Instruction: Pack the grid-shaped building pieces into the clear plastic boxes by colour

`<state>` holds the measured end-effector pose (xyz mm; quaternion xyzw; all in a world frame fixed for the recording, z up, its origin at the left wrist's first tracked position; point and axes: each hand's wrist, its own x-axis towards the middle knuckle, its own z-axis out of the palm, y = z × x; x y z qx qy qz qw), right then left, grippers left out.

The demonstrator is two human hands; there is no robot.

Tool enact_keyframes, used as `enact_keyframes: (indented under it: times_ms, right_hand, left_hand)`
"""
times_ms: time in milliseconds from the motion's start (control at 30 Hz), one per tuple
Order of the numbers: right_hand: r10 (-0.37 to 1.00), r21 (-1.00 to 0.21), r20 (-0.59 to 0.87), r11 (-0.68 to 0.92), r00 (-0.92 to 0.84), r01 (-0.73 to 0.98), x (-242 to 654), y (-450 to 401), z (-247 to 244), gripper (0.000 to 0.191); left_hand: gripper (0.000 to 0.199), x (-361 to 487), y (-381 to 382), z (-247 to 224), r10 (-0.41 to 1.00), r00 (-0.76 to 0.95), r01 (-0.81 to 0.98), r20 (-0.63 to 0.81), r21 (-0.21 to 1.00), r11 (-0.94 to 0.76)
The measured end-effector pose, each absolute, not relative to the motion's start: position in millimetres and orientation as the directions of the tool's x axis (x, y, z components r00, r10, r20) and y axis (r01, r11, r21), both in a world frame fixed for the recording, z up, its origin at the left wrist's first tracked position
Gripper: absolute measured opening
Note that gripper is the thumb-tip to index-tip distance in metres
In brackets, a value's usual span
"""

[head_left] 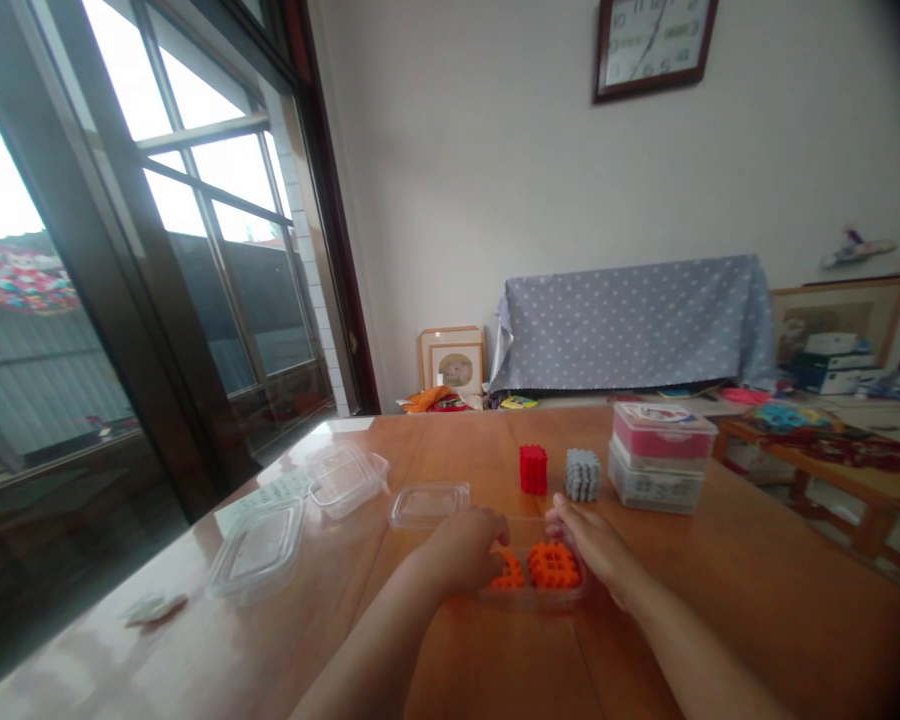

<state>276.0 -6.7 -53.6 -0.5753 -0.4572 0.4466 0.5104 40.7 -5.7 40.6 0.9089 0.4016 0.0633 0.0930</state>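
Note:
In front of me lies a clear plastic container (pixel 534 600) with orange interlocking building blocks (pixel 554 566) in it, grouped in two clusters. My left hand (pixel 474 545) reaches over its left side. Its bent fingers close on the left cluster of orange blocks (pixel 511 571), partly covering it. At the right rim, my right hand (pixel 583 535) has its fingers curled against the container's far right corner. Beyond the hands stand a stack of red blocks (pixel 533 469) and a stack of grey blocks (pixel 583 474).
Two stacked lidded boxes (pixel 658 458) stand at the table's back right, the upper one pink inside. A clear lid (pixel 429 505), another clear container (pixel 258 550) and more clear plastic (pixel 343 478) lie to the left. A small packet (pixel 152 608) rests near the left edge of the wooden table (pixel 495 670).

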Motion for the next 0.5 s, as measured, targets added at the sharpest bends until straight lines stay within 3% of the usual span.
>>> enact_keyframes:
  times_ms: [500]
  right_hand:
    - [0.981,-0.996,-0.077,-0.085,0.18,0.036,278,-6,-55,0.065]
  left_hand:
    - [0.026,36,-27,34,0.735,0.67,0.698,0.104,0.251,-0.671]
